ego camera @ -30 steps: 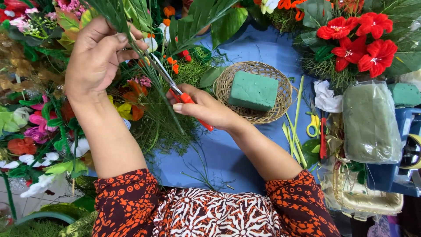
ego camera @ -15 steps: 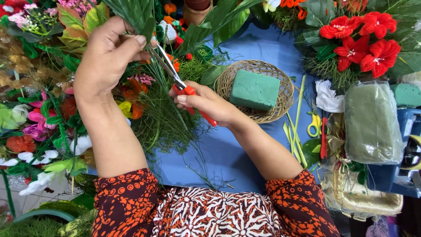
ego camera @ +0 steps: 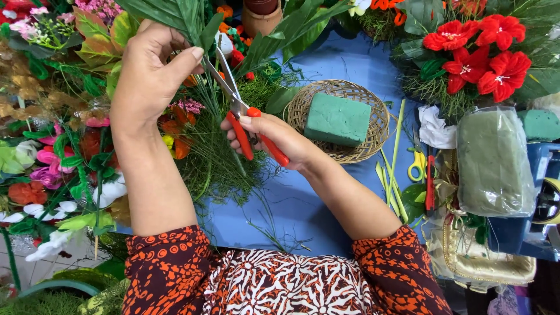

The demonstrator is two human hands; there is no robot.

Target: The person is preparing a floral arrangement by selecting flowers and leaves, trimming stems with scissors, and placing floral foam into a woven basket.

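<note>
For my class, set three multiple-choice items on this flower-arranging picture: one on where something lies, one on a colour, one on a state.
1. Where does the green foam block lie?
A. in the wicker basket
B. on the floor
C. in the left hand

2. What colour are the handles of the scissors in the right hand?
A. blue
B. red
C. black

3. How are the scissor blades?
A. shut and laid flat on the table
B. taken apart
C. open, by the leaf stem held in the left hand

Answers: 1 A, the block rests inside the round woven rim. 2 B, red loops show by the fingers. 3 C, the blades spread apart just beneath the pinched stem.
</note>
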